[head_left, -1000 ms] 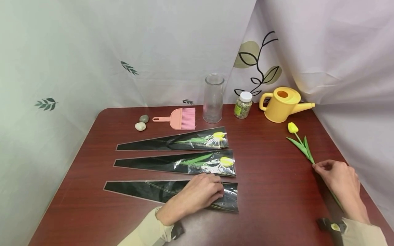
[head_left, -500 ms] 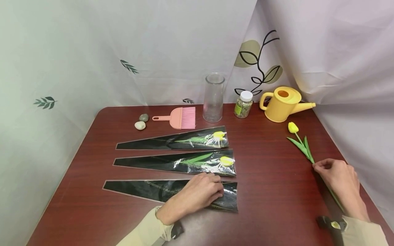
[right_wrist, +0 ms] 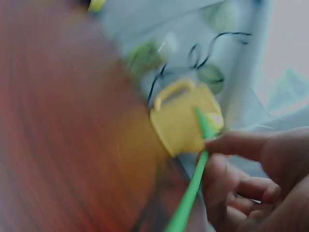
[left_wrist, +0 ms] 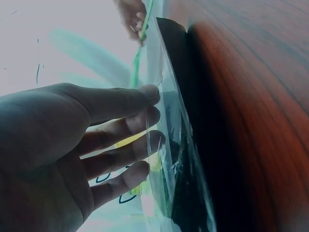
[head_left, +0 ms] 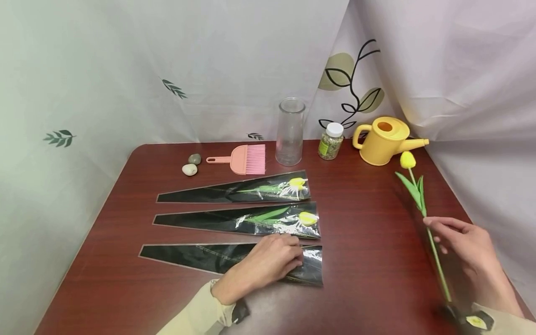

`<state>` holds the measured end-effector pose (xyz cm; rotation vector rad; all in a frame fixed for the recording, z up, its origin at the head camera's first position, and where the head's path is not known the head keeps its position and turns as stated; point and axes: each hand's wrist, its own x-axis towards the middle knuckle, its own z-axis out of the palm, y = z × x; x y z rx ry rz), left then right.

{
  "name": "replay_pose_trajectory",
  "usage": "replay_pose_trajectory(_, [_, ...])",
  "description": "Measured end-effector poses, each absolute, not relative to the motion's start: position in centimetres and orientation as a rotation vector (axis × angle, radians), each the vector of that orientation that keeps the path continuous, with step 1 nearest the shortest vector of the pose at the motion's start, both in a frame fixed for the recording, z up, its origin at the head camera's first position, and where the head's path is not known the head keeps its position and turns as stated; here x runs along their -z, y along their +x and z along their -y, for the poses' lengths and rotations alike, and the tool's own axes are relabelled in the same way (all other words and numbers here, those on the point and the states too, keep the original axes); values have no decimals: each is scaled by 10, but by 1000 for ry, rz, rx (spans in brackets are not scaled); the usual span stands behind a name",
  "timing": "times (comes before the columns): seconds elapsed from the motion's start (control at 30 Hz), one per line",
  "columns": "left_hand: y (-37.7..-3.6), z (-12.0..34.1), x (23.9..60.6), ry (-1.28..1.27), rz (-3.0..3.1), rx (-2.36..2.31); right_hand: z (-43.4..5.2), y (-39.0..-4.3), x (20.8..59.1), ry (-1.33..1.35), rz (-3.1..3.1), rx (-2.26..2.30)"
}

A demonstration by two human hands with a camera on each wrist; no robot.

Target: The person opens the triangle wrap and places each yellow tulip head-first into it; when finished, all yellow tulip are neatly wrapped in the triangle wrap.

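My right hand (head_left: 466, 242) pinches the green stem of a yellow tulip (head_left: 413, 186) just below its leaves, at the table's right side. In the right wrist view, thumb and fingers close on the stem (right_wrist: 190, 188). My left hand (head_left: 268, 260) holds the clear film of the nearest flower sleeve (head_left: 184, 256) close to its wide end; in the left wrist view the fingertips meet the film edge (left_wrist: 166, 121). This black-backed sleeve lies flat. Behind it are two similar sleeves, the middle one (head_left: 217, 220) and the far one (head_left: 209, 193), each containing a yellow tulip.
Along the back stand a clear glass vase (head_left: 289, 135), a white-capped jar (head_left: 331, 142) and a yellow watering can (head_left: 383, 142). A pink brush (head_left: 240, 159) and two stones (head_left: 190, 169) lie left of them. Curtains border the table (head_left: 360, 260).
The right hand has lifted the tulip, its head moving slightly right and away, and the stem now shows below the fingers. The left hand stays at the nearest sleeve.
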<state>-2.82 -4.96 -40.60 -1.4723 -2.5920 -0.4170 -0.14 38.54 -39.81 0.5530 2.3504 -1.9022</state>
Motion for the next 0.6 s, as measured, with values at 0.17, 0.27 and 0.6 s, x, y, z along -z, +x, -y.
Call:
replay_pose_trajectory(0.17, [-30, 51, 405, -1450, 2597, 473, -373, 11, 399, 398, -1478, 2542])
replay_pose_trajectory(0.27, [-30, 51, 403, -1436, 2594, 501, -358, 19, 399, 412, -1307, 2675])
replay_pose_trajectory(0.6, [-31, 51, 404, -1422, 2594, 531, -307, 42, 404, 477, -1397, 2784])
